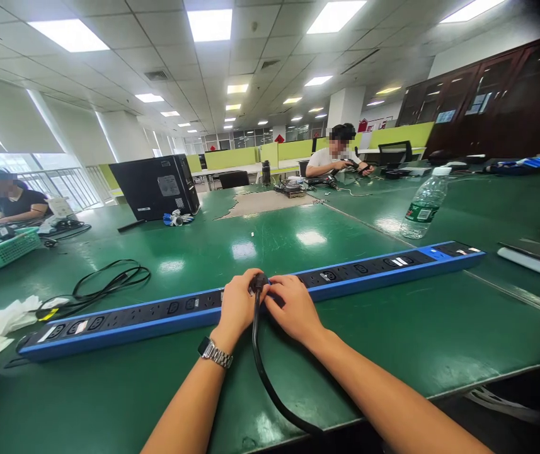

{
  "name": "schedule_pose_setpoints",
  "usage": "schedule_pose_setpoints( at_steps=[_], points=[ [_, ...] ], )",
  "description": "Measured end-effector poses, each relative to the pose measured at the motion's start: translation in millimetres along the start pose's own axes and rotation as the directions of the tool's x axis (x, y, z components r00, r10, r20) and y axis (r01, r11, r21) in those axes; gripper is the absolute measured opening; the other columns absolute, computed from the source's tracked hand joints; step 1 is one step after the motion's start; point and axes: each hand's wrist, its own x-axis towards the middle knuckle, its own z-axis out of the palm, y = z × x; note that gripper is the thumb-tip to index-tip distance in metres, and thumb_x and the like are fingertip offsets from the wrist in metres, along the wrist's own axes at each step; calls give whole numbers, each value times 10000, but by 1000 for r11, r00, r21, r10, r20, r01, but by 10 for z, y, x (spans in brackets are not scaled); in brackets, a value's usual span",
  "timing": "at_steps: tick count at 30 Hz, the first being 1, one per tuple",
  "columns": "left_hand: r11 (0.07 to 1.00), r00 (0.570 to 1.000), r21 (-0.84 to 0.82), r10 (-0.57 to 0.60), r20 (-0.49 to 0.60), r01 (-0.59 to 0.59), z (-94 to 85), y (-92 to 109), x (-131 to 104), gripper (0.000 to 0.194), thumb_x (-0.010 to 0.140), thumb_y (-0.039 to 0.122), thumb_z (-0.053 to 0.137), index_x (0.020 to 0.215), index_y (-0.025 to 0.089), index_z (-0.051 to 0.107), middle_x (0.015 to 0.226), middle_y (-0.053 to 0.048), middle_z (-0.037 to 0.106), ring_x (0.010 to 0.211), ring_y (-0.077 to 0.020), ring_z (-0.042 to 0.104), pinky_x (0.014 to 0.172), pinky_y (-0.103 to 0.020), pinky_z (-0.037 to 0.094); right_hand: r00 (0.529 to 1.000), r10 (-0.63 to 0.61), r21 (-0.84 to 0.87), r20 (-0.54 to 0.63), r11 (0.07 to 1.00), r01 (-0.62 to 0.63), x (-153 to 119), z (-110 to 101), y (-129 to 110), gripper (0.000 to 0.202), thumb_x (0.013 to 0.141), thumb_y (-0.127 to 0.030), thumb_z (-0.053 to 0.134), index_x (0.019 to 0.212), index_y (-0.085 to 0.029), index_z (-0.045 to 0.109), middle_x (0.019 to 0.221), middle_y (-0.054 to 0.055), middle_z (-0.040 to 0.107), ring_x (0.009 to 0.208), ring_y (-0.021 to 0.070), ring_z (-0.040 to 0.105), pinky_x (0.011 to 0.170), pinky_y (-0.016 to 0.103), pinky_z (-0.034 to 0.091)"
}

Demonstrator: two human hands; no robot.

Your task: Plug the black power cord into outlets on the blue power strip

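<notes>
A long blue-edged power strip (147,321) with a black socket face lies across the green table in front of me. My left hand (239,301), with a metal-band watch on its wrist, is closed around a black power plug (260,280) at the strip's middle. Whether the plug is fully seated is hidden by my fingers. From the plug a thick black cable (263,372) runs down over the table's near edge. Right beside the plug, my right hand (293,306) has its fingers bent and closed over the strip's edge.
A clear water bottle (423,205) stands behind the strip's right part. At left are a coiled black cable (109,280), crumpled white tissue (7,325) and a green basket (9,252). A black computer case (154,187) stands farther back. Two people sit at the table.
</notes>
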Motion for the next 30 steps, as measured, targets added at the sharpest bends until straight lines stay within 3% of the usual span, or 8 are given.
schedule_pose_setpoints(
  at_steps=[8, 13, 19, 22, 25, 27, 30],
  points=[
    [998, 1000, 52, 22, 0, -22, 8, 21, -7, 274, 876, 302, 652, 1141, 230, 658, 983, -77, 735, 913, -234, 674, 836, -331, 505, 995, 1, 98, -100, 995, 9, 6, 5, 16, 127, 818, -213, 574, 880, -207, 686, 1092, 117, 656, 1063, 248, 577, 946, 436, 478],
    [999, 999, 19, 33, 15, -33, -25, 38, -14, 271, 855, 258, 673, 1123, 227, 647, 990, -60, 740, 875, -209, 673, 809, -304, 494, 988, 32, 228, -150, 974, 3, 16, -32, 4, 251, 721, -131, 532, 943, -211, 618, 1073, 105, 634, 1055, 234, 576, 941, 398, 484],
    [996, 998, 65, 57, -5, -57, -12, 39, -53, 270, 869, 300, 651, 1131, 243, 620, 919, -34, 744, 788, -190, 676, 737, -273, 477, 978, 150, 343, -147, 935, -92, 74, -47, -26, 175, 821, -221, 483, 858, -228, 654, 982, 71, 692, 983, 217, 602, 912, 389, 474],
    [997, 1000, 67, 29, 4, -29, -17, 59, -46, 247, 867, 296, 644, 1109, 249, 625, 877, -32, 746, 749, -193, 677, 697, -268, 465, 960, 279, 369, -30, 896, -249, 208, -113, -88, 210, 847, -364, 512, 803, -222, 660, 860, 56, 713, 834, 204, 631, 794, 355, 497],
    [998, 1000, 59, -15, 14, 15, -36, 88, -30, 213, 864, 234, 619, 1075, 252, 645, 828, -28, 747, 715, -197, 674, 661, -262, 446, 920, 334, 248, 205, 892, -379, 416, -243, -188, 261, 795, -470, 591, 809, -219, 661, 758, 33, 709, 697, 186, 635, 661, 314, 487],
    [999, 1000, 36, -17, 18, 17, -45, 95, -25, 239, 856, 204, 611, 1087, 253, 644, 819, -21, 749, 713, -192, 673, 656, -253, 437, 881, 345, 64, 323, 921, -384, 566, -336, -271, 268, 733, -480, 657, 814, -225, 670, 756, 33, 715, 671, 190, 638, 596, 299, 461],
    [1000, 999, 11, -16, 36, 16, -47, 79, -27, 297, 839, 181, 616, 1128, 252, 622, 873, -24, 759, 758, -195, 684, 666, -249, 437, 832, 335, -197, 442, 941, -275, 738, -418, -416, 209, 724, -429, 647, 687, -225, 665, 712, 56, 718, 626, 195, 638, 540, 291, 430]
  ],
)
